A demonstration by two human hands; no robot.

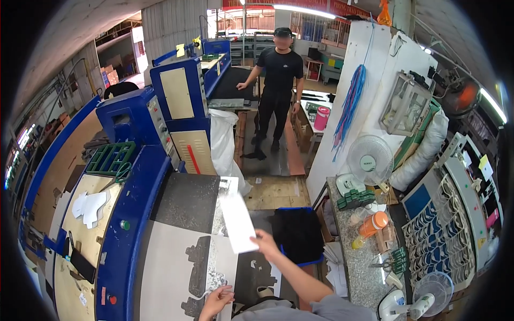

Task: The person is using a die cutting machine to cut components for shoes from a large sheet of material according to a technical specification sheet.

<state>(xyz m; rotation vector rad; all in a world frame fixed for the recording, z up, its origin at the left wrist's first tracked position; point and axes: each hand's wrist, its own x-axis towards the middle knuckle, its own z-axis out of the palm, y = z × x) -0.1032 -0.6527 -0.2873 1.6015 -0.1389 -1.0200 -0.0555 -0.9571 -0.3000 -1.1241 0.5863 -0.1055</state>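
Observation:
My right hand (pixel 266 244) reaches forward and pinches the lower right edge of a stiff white rectangular sheet (pixel 238 219), holding it raised above the table. Near the lower edge, my left hand (pixel 216 303) hovers at or just over the work surface, its fingers loosely apart with nothing visible in them. Beside it lies a large pale sheet (pixel 166 257) with dark cut-out shapes (pixel 199 262) along its right side. A worn, scratched black board (pixel 184 197) shows beyond the sheet. Whether my left fingertips touch the sheet is hard to tell.
Blue machines (pixel 128 214) flank the left side. A blue-rimmed bin (pixel 300 235) of black material stands right of the table. The stone-topped counter (pixel 364 267) carries fans, an orange-lidded jug (pixel 373 223) and green cutting dies (pixel 399 261). A person (pixel 279 80) in black stands ahead.

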